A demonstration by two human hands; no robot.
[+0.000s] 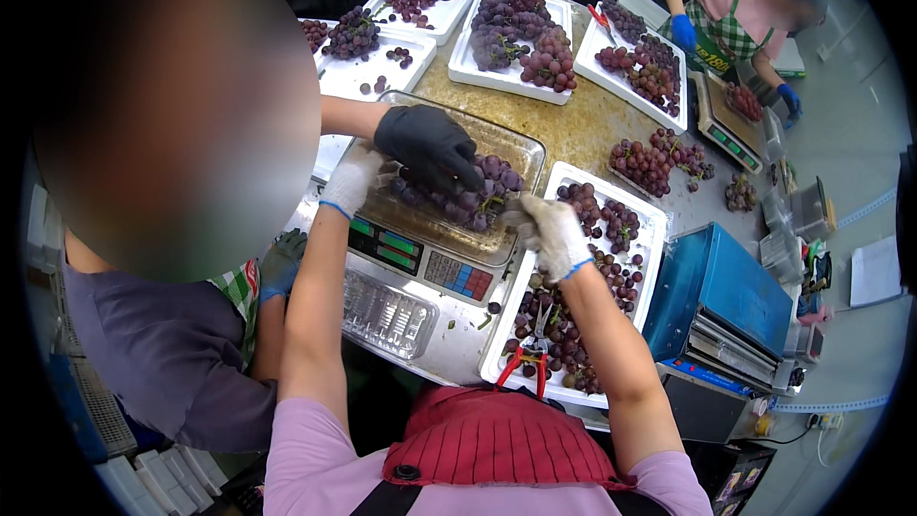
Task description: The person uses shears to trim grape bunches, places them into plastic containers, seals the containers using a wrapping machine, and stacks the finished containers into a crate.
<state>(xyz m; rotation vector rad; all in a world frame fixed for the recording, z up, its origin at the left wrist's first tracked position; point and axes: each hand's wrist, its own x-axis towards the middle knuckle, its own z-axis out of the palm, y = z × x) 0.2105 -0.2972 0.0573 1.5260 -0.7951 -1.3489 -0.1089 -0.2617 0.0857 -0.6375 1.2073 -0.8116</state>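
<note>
Head view: reaching with the white-gloved left hand (351,182) over the left edge of the pan (492,245) of the scale (457,274), with fingers partly hidden; cannot tell whether clenched or released. Reaching with the white-gloved right hand (552,232) over the pan's right edge, with fingers bent beside the purple grapes (449,203) mid-pan; perhaps touching, cannot tell whether grasping. Above the bunch: a co-worker's black-gloved hand (430,145). At the near edge of the table (583,134): a white tray (655,239) with red-handled shears (537,344).
</note>
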